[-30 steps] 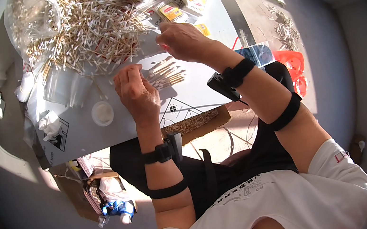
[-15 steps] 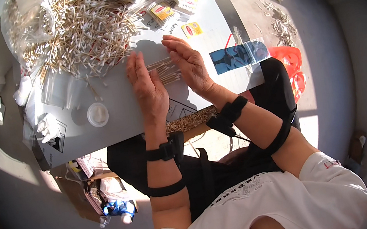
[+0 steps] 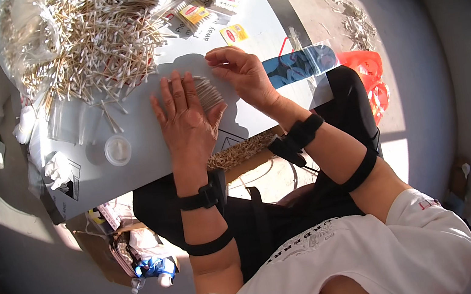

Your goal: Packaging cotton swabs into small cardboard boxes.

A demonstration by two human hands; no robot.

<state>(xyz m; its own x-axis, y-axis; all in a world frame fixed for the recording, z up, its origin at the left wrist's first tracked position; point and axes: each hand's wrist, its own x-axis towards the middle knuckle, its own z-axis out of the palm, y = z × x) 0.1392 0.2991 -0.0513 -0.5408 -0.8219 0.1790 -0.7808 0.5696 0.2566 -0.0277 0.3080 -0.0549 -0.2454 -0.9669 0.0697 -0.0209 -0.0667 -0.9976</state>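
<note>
My left hand (image 3: pixel 186 118) lies flat with its fingers stretched out. It covers part of a neat row of cotton swabs (image 3: pixel 208 94) on the grey board (image 3: pixel 139 125). Just right of that row, my right hand (image 3: pixel 244 75) is raised with fingers bent and a gap between thumb and forefinger; nothing shows in it. A big loose heap of cotton swabs (image 3: pixel 96 46) fills the far left, partly under a clear plastic bag (image 3: pixel 33 34). Packed swab bundles with yellow labels (image 3: pixel 194 13) lie at the far side, and a loose yellow-and-red label card (image 3: pixel 234 34) is nearer.
A small round white tub (image 3: pixel 118 150) stands at left, near clear plastic sleeves (image 3: pixel 68 121) and a crumpled white tissue (image 3: pixel 59 169). A blue-tinted clear packet (image 3: pixel 297 66) lies at the board's right edge. Beyond are a red plastic bag (image 3: pixel 367 77) and scattered swabs (image 3: pixel 358 29) on the floor.
My left hand has turned from upright at the swabs' side to flat over them. My right hand has come away from their other end and its fingers have bent.
</note>
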